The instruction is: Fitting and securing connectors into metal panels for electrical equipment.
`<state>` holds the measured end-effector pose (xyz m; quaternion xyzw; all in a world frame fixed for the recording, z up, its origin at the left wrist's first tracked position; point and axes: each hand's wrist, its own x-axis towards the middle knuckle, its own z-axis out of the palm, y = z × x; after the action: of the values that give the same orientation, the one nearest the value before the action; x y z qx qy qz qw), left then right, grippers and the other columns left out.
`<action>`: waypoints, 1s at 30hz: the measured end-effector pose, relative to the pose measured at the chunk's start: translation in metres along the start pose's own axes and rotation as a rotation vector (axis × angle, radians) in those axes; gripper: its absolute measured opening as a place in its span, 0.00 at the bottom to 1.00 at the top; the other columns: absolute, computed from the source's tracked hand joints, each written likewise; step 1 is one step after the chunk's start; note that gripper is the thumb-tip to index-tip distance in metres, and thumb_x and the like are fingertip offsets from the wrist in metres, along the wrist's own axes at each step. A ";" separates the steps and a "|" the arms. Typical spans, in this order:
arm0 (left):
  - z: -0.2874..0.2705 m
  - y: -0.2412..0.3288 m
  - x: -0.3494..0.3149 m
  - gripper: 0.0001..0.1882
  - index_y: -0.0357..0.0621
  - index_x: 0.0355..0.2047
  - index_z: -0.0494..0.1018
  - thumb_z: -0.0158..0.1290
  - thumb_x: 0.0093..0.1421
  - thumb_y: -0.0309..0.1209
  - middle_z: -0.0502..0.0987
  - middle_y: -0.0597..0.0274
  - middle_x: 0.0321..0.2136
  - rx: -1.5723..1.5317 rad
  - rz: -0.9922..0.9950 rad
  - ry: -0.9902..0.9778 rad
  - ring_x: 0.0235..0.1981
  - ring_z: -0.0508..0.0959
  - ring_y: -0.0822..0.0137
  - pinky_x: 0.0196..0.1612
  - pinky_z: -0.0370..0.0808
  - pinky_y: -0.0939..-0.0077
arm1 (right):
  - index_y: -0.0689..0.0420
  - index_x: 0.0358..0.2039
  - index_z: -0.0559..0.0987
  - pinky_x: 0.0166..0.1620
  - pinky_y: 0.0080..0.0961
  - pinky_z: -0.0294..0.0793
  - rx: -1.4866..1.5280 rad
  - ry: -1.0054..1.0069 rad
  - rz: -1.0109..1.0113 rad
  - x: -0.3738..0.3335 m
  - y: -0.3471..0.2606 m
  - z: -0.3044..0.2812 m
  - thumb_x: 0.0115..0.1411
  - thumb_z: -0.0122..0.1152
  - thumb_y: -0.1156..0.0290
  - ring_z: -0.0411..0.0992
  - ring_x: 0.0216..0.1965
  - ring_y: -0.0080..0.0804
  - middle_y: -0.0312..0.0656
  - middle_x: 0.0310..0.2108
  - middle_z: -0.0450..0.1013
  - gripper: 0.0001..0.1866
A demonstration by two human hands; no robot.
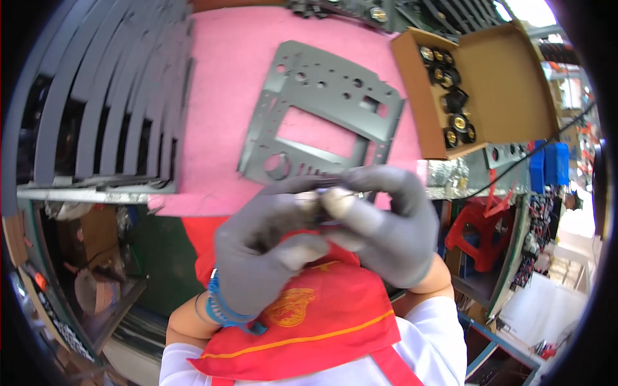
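Observation:
Both of my hands wear grey gloves with paler, worn fingertips. They meet in front of my red apron, just over the near edge of the pink-covered table. My left hand (pixel 261 238) and my right hand (pixel 393 222) are closed, their fingertips pinched around a small dark part (pixel 328 183). Fingers and blur hide most of that part, so its kind does not show. Just beyond my hands a grey sheet-metal panel (pixel 328 74) lies flat and slightly turned, with round holes and a large rectangular cutout. My fingers overlap its near edge in the picture.
On the right, an open cardboard box (pixel 502 90) holds several black round parts (pixel 452 100) with brass-coloured centres. Long dark metal panels (pixel 96 109) stand in a row at the left. More dark metal parts (pixel 347 11) lie at the far edge of the pink cover (pixel 222 77).

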<state>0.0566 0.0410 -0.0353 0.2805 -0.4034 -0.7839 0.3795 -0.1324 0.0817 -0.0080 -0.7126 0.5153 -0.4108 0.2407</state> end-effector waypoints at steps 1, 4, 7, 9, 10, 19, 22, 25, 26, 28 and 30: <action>-0.001 -0.001 -0.002 0.17 0.32 0.45 0.73 0.59 0.54 0.18 0.75 0.53 0.48 -0.015 -0.033 -0.015 0.43 0.78 0.67 0.47 0.77 0.72 | 0.59 0.51 0.77 0.40 0.29 0.75 -0.144 -0.016 -0.102 -0.001 0.000 0.003 0.49 0.71 0.74 0.74 0.40 0.38 0.46 0.42 0.73 0.26; -0.008 -0.006 -0.006 0.13 0.33 0.42 0.74 0.59 0.57 0.23 0.78 0.57 0.41 -0.216 -0.149 0.039 0.39 0.79 0.70 0.44 0.76 0.74 | 0.62 0.52 0.75 0.38 0.29 0.77 -0.007 0.050 -0.056 -0.002 -0.002 0.007 0.47 0.74 0.68 0.76 0.39 0.39 0.50 0.42 0.73 0.31; -0.016 -0.015 -0.007 0.14 0.36 0.41 0.74 0.60 0.58 0.31 0.80 0.60 0.36 -0.312 -0.163 0.053 0.36 0.79 0.71 0.40 0.75 0.78 | 0.62 0.48 0.79 0.36 0.25 0.75 0.003 0.137 -0.044 0.004 -0.005 0.014 0.46 0.76 0.65 0.74 0.34 0.34 0.44 0.37 0.72 0.29; -0.019 -0.020 -0.006 0.17 0.37 0.41 0.74 0.62 0.57 0.36 0.80 0.60 0.36 -0.277 -0.061 0.055 0.35 0.78 0.73 0.39 0.75 0.79 | 0.61 0.47 0.80 0.34 0.23 0.73 -0.016 0.169 -0.062 0.007 -0.005 0.017 0.46 0.76 0.67 0.73 0.32 0.33 0.42 0.35 0.71 0.26; -0.020 -0.021 -0.006 0.17 0.37 0.41 0.74 0.62 0.57 0.35 0.79 0.59 0.38 -0.285 -0.052 0.056 0.36 0.78 0.71 0.40 0.75 0.76 | 0.61 0.46 0.80 0.33 0.23 0.73 0.041 0.174 -0.101 0.008 -0.004 0.019 0.47 0.75 0.69 0.73 0.32 0.33 0.42 0.34 0.71 0.25; -0.021 -0.018 -0.010 0.17 0.35 0.48 0.70 0.50 0.63 0.33 0.76 0.54 0.46 0.125 -0.265 -0.151 0.47 0.77 0.63 0.49 0.74 0.70 | 0.57 0.40 0.79 0.50 0.44 0.68 0.473 -0.202 -0.496 0.007 -0.003 0.022 0.64 0.52 0.71 0.73 0.45 0.44 0.46 0.45 0.74 0.09; -0.023 -0.027 -0.008 0.25 0.40 0.56 0.69 0.54 0.63 0.40 0.74 0.47 0.50 -0.471 -0.304 -0.183 0.48 0.77 0.54 0.51 0.74 0.63 | 0.59 0.44 0.78 0.46 0.39 0.73 0.163 -0.066 -0.356 0.018 0.006 0.005 0.61 0.58 0.74 0.74 0.44 0.41 0.49 0.47 0.72 0.10; -0.034 -0.030 -0.003 0.21 0.44 0.53 0.71 0.54 0.62 0.38 0.71 0.41 0.52 -0.756 -0.122 -0.334 0.47 0.76 0.50 0.48 0.75 0.60 | 0.59 0.41 0.77 0.49 0.34 0.74 -0.188 0.264 0.047 0.022 0.017 -0.013 0.53 0.65 0.79 0.75 0.48 0.38 0.48 0.50 0.72 0.14; -0.034 -0.030 -0.005 0.25 0.39 0.51 0.70 0.56 0.58 0.41 0.71 0.44 0.47 -0.600 -0.227 -0.213 0.41 0.74 0.53 0.43 0.72 0.62 | 0.58 0.41 0.77 0.48 0.34 0.74 -0.138 0.214 0.013 0.019 0.019 -0.014 0.51 0.67 0.78 0.74 0.46 0.38 0.47 0.48 0.73 0.15; -0.035 -0.032 -0.005 0.17 0.42 0.49 0.71 0.52 0.63 0.35 0.72 0.43 0.50 -0.671 -0.221 -0.287 0.47 0.76 0.54 0.50 0.74 0.60 | 0.56 0.40 0.77 0.46 0.35 0.72 -0.046 0.082 -0.064 0.011 0.019 -0.007 0.48 0.71 0.75 0.74 0.42 0.39 0.45 0.44 0.74 0.18; -0.035 -0.031 -0.007 0.17 0.40 0.49 0.70 0.51 0.63 0.36 0.73 0.46 0.50 -0.641 -0.261 -0.207 0.48 0.75 0.56 0.51 0.73 0.61 | 0.52 0.39 0.77 0.43 0.35 0.69 -0.030 -0.147 -0.119 0.002 0.013 0.005 0.41 0.77 0.67 0.72 0.36 0.40 0.43 0.41 0.75 0.24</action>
<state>0.0754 0.0444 -0.0787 0.1155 -0.1344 -0.9367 0.3021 -0.1350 0.0745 -0.0200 -0.7738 0.4589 -0.3632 0.2423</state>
